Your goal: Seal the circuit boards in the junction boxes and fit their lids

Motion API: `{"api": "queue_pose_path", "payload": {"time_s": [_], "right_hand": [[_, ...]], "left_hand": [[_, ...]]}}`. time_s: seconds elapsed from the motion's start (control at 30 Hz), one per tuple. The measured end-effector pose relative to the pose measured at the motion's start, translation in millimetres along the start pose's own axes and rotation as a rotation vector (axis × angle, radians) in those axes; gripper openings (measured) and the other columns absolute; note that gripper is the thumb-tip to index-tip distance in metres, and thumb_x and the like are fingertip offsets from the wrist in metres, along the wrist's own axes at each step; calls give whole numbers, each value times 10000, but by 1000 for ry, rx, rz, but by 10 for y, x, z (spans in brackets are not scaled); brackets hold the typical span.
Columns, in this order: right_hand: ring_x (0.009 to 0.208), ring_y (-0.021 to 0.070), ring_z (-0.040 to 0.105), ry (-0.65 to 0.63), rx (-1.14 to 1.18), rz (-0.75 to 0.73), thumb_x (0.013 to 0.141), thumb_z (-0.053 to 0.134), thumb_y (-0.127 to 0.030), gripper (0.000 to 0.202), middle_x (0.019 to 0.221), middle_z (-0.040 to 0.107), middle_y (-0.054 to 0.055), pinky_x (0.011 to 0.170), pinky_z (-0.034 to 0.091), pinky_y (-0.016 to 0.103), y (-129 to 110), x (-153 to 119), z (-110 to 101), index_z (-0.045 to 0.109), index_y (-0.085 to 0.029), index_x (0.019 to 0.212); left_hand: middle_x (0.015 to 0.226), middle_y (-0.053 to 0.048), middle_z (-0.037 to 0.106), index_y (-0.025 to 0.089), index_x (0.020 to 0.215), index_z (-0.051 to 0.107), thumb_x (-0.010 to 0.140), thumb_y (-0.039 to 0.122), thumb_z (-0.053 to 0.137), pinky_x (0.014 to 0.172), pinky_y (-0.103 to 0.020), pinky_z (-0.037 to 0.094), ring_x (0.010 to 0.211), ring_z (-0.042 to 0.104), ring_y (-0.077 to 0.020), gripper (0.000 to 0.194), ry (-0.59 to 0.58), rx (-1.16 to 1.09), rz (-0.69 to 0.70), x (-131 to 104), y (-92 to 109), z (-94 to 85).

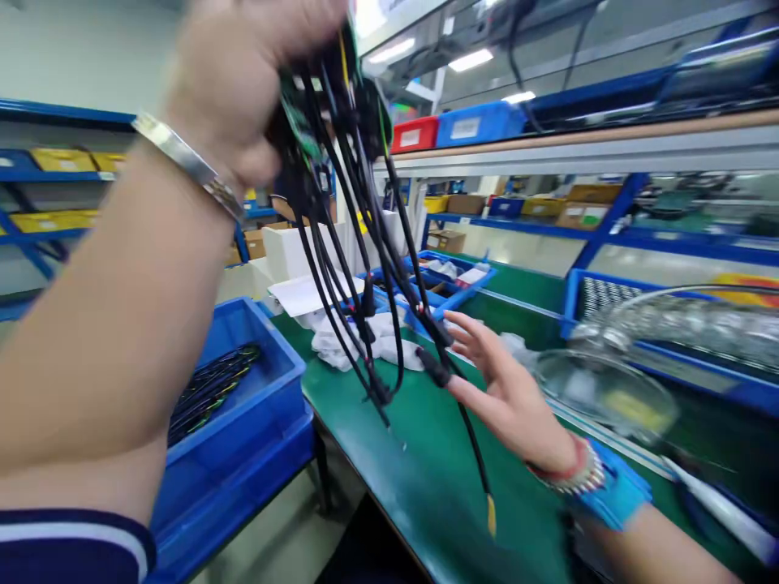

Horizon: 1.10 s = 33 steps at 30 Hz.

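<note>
My left hand point(237, 81) is raised at the top of the view, closed around a bundle of black cables point(353, 186) with green circuit boards point(298, 122) at their upper ends. The cables hang down over the green bench, some with thick black connectors. Lower right, my right hand point(499, 389) has its fingers spread beside the hanging ends. Its fingertips are close to a black connector point(433, 367); whether they touch it I cannot tell. One cable ends in a yellowish tip point(491, 515) below that hand.
A blue crate point(286, 365) at the left holds more cables point(213, 389). On the green bench point(365, 438) lie white plastic bags point(341, 345) and a divided blue tray point(480, 280). A magnifier lamp point(602, 389) stands at the right, near another blue tray point(572, 300).
</note>
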State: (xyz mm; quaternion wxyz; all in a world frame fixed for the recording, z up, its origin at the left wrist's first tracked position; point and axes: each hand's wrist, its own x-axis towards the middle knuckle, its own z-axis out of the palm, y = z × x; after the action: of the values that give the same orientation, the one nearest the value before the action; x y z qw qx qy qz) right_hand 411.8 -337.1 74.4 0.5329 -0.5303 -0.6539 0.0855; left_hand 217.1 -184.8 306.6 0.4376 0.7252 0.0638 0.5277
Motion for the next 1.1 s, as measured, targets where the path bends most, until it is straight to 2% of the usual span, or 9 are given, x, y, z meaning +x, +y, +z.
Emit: {"api": "queue_pose_path", "payload": {"time_s": [0.07, 0.13, 0.3, 0.37, 0.5, 0.67, 0.8, 0.93, 1.1], "right_hand": [[1224, 244, 408, -130, 260, 84, 770, 630, -352, 690, 1373, 378, 75, 1009, 350, 452, -62, -50, -92, 272, -299, 1357], [1181, 236, 452, -206, 529, 134, 719, 674, -372, 773, 1351, 405, 76, 982, 378, 443, -103, -94, -103, 243, -308, 1358], [732, 151, 600, 102, 722, 252, 718, 653, -346, 586, 886, 610, 10, 617, 475, 280, -129, -26, -72, 372, -262, 1225], [530, 108, 528, 265, 668, 315, 735, 616, -344, 477, 689, 565, -35, 488, 397, 242, -67, 31, -130, 422, -225, 1155], [510, 90, 474, 493, 676, 265, 712, 597, -333, 443, 688, 562, -31, 482, 363, 242, 88, 76, -407, 450, -198, 1108], [520, 90, 477, 535, 653, 150, 715, 603, -320, 467, 713, 580, -22, 506, 373, 246, 96, 85, -729, 433, -203, 1133], [523, 91, 477, 516, 626, 129, 721, 606, -321, 458, 722, 582, -27, 527, 390, 251, 27, 121, -807, 448, -216, 1137], [530, 95, 484, 484, 606, 144, 709, 623, -339, 468, 716, 587, -26, 539, 399, 255, 35, 123, -816, 466, -218, 1132], [556, 110, 491, 237, 516, 177, 732, 596, -347, 461, 722, 589, -20, 553, 399, 265, 105, 145, -831, 492, -235, 1167]], "left_hand": [[795, 1, 575, -7, 1008, 544, 903, 201, 381, 756, -326, 474, 909, 626, -221, 285, -156, -11, -28, -139, -240, 365], [749, 2, 607, 77, 869, 563, 718, 206, 676, 735, -327, 533, 781, 657, -191, 228, -190, -32, -93, -269, -513, 663], [754, -12, 616, 128, 844, 548, 605, 307, 764, 676, -287, 532, 683, 616, -141, 369, -349, 17, -213, -494, -971, 1172], [816, -28, 626, 142, 906, 551, 631, 371, 738, 636, -252, 518, 714, 611, -142, 404, -383, 93, -206, -545, -1033, 1227], [929, -69, 624, 183, 1075, 491, 733, 491, 608, 491, -219, 480, 663, 620, -143, 475, -401, 156, -273, -583, -1182, 1084], [861, -61, 633, 171, 1057, 498, 704, 491, 618, 481, -245, 470, 558, 593, -140, 492, -588, 407, -431, -714, -1730, 1037], [1115, -146, 587, 166, 1159, 466, 581, 426, 723, 702, -347, 510, 927, 604, -277, 685, -644, 493, -447, -798, -2092, 1191], [1373, -108, 396, 272, 1313, 352, 627, 340, 712, 938, -350, 421, 1243, 394, -268, 777, -605, 134, -315, -687, -1909, 1212], [1082, -43, 618, 293, 1258, 444, 651, 199, 702, 897, -337, 449, 1032, 569, -217, 666, -606, -259, -176, -591, -1395, 1180]]}}
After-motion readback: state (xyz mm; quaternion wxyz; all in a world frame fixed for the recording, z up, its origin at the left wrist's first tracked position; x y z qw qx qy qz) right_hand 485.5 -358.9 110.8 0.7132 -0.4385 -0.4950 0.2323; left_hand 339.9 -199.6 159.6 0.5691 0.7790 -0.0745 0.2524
